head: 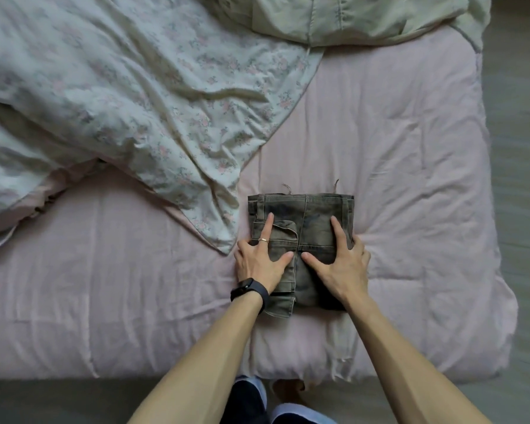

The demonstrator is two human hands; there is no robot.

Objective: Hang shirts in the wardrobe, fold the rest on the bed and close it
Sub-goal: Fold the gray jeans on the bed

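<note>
A pair of faded grey-brown jeans (306, 215) lies folded into a compact square on the pink bed cover (410, 148), near the bed's front edge. My left hand (259, 260), with a ring and a black wristband, presses flat on the bundle's left side, fingers spread. On the right side rests my right hand (341, 261), index finger and thumb straight on top, the other fingers curling over the right edge. No wardrobe and no shirts are in view.
A rumpled floral duvet (120, 102) covers the bed's upper left, its corner reaching down beside the jeans. A pale green-beige blanket (349, 16) lies at the top. Grey floor (520, 179) runs along the bed's right side and front.
</note>
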